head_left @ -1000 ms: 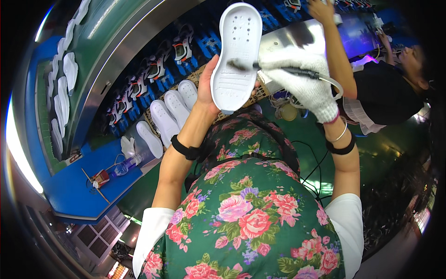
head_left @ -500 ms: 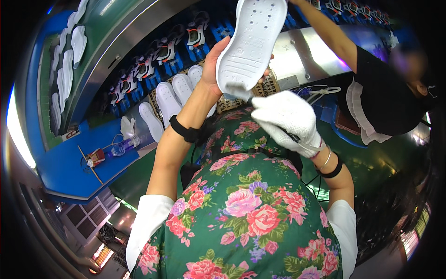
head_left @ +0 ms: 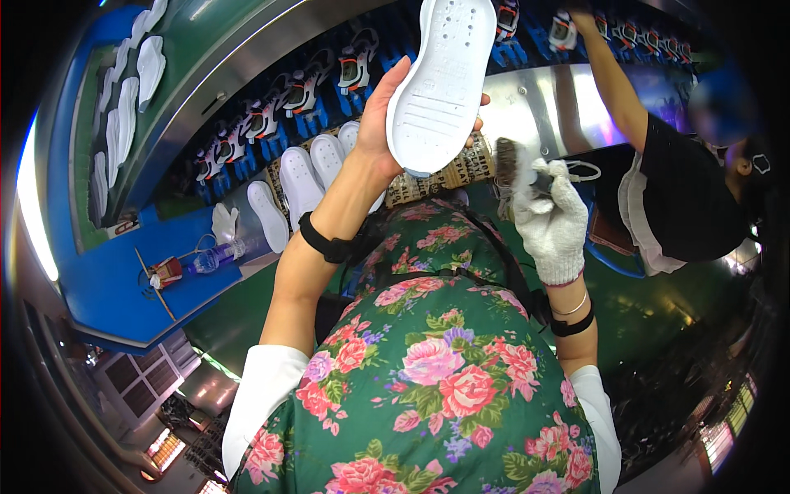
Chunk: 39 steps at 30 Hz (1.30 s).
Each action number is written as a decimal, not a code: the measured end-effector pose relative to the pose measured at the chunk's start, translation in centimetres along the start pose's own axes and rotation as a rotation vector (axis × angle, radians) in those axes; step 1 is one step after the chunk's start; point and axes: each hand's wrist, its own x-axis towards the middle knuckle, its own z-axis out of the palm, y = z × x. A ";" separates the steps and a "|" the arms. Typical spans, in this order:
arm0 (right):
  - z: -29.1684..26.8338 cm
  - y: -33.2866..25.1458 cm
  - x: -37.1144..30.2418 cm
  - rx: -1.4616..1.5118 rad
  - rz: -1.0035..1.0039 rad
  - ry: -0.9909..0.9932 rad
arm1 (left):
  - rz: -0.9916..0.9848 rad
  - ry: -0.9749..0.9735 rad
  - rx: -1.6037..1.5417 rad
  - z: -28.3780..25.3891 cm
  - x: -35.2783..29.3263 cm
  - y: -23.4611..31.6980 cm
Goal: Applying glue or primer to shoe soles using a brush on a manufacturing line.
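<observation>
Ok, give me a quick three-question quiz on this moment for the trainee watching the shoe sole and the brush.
1. Multiple choice: what does the left hand hold up?
A. a white shoe sole
B. a blue bottle
C. a black strap

2. True or false: the right hand is bare.

3. Fill in: the right hand grips a ____ just below and to the right of the sole.

Key:
1. A. The left hand grips the white shoe sole from its left edge, flat side facing the camera.
2. False. The right hand wears a white knit glove.
3. Brush. Its dark bristles sit close to the sole's lower end; whether they touch cannot be told.
</observation>
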 end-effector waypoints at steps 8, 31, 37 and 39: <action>-2.0 -1.0 0.6 0.121 -0.086 -0.116 | 0.082 0.083 -0.021 2.8 -0.7 0.3; -1.5 0.8 3.7 0.111 0.014 0.025 | 0.302 -0.046 -0.224 8.6 -8.7 7.5; -2.1 1.3 4.4 0.003 0.024 0.018 | 0.362 -0.199 -0.041 8.8 -9.2 13.4; -2.3 1.5 5.0 -0.025 0.029 0.011 | 0.365 -0.285 -0.054 7.4 -9.1 17.1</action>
